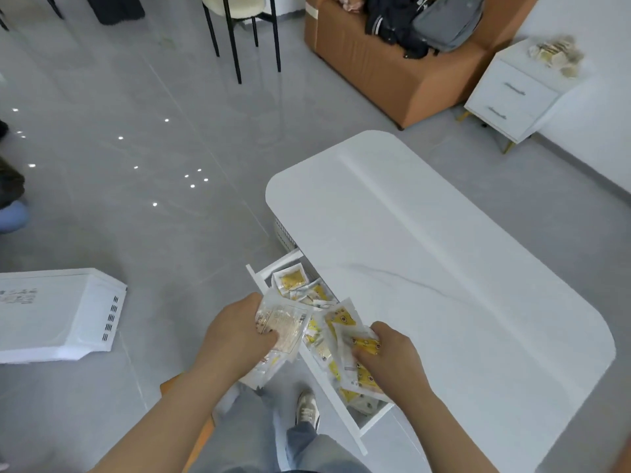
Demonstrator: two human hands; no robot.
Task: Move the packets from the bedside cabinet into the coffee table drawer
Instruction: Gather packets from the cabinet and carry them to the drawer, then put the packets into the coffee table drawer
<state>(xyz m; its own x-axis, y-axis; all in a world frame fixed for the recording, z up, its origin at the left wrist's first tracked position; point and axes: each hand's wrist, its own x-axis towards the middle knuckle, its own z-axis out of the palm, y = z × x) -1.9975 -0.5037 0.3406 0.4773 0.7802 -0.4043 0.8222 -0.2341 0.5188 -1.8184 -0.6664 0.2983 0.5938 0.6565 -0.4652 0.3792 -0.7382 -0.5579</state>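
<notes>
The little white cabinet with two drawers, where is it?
In the head view, the white two-drawer bedside cabinet stands at the upper right, beside the orange sofa, with yellow-and-white packets piled on top.

Lower centre: the left hand (235,331) and right hand (389,356) hold packets (283,322) above an open drawer (370,423) on the left side of the surface (426,250). Loose packets (293,280) lie in the drawer. Upper right, a bedside cabinet (512,97) carrying a heap of packets (555,56) stands right of a sofa (386,70). At left, a box (58,315) lies on the floor.
</notes>
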